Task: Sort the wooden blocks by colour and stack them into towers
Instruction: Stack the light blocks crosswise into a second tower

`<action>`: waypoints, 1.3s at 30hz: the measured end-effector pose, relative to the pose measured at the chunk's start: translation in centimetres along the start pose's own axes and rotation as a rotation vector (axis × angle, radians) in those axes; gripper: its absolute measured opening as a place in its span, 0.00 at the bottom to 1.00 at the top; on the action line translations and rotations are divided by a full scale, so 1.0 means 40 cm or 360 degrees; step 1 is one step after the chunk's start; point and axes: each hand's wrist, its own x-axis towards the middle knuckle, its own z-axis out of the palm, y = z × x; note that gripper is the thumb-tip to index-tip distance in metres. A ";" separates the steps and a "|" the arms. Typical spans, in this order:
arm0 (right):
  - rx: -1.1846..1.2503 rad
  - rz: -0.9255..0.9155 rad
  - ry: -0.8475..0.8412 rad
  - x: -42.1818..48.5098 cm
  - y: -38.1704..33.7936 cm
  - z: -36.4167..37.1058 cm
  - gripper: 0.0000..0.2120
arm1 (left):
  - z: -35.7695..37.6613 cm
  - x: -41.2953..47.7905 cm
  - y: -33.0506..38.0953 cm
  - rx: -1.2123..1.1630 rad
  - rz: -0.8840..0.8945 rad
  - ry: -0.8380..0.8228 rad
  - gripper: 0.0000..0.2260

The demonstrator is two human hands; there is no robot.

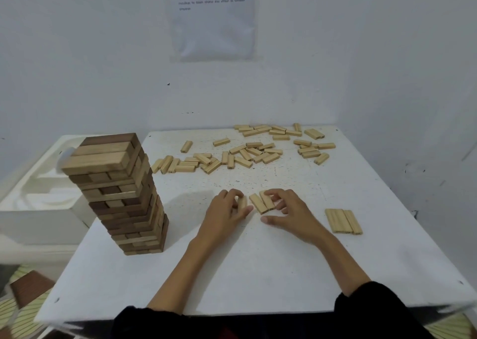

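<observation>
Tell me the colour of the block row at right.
Light tan; the row shows best in head view.

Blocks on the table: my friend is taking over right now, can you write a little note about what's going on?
The left hand pinches one light block.
The right hand touches a pair of light blocks; grip unclear.
Done: row of three laid flat at right.
To do: loose light blocks across the far table, and the mixed tower, unsorted; no colour towers yet.

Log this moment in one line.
left hand: pinches one pale wooden block | right hand: fingers curled on two pale wooden blocks | mixed-colour wooden tower: stands left | loose pale blocks: scattered behind
</observation>
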 end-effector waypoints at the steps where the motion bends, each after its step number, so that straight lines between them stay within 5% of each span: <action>1: 0.0075 0.0024 -0.0124 -0.001 0.000 -0.021 0.26 | -0.001 -0.001 0.002 0.0017 0.0012 -0.0025 0.11; 6: 0.0089 0.0046 -0.0165 0.007 0.003 -0.030 0.26 | 0.022 0.003 0.029 0.0087 -0.0086 -0.0075 0.18; 11: 0.0002 0.0008 0.0030 0.018 0.005 -0.022 0.27 | 0.050 0.016 0.070 0.0710 -0.0248 -0.0072 0.47; 15: -0.0030 0.0043 0.0208 0.023 0.012 -0.031 0.27 | 0.070 0.028 0.076 0.0703 -0.0268 0.0002 0.32; 19: -0.0194 -0.0064 0.0391 0.007 0.020 -0.030 0.18 | 0.044 0.051 0.047 0.0382 0.0081 -0.0160 0.24; 22: -0.0562 -0.0056 -0.0005 -0.025 0.021 -0.028 0.29 | -0.011 0.073 0.025 0.0288 0.0270 -0.0541 0.32; 25: -0.0859 0.0031 -0.0431 -0.051 0.015 -0.024 0.46 | -0.038 0.051 0.011 0.0374 0.0212 -0.0613 0.43; 30: -0.1135 0.0105 -0.0517 -0.029 0.011 -0.019 0.56 | -0.026 -0.038 -0.002 0.0690 -0.0045 -0.0667 0.52; 35: -0.1254 0.0084 -0.0600 -0.007 -0.010 -0.009 0.52 | 0.003 -0.039 0.012 0.0783 -0.0051 -0.0670 0.38; 39: -0.1309 0.0074 -0.0632 -0.002 -0.015 0.005 0.59 | 0.026 -0.031 0.022 0.0872 0.0009 -0.0669 0.49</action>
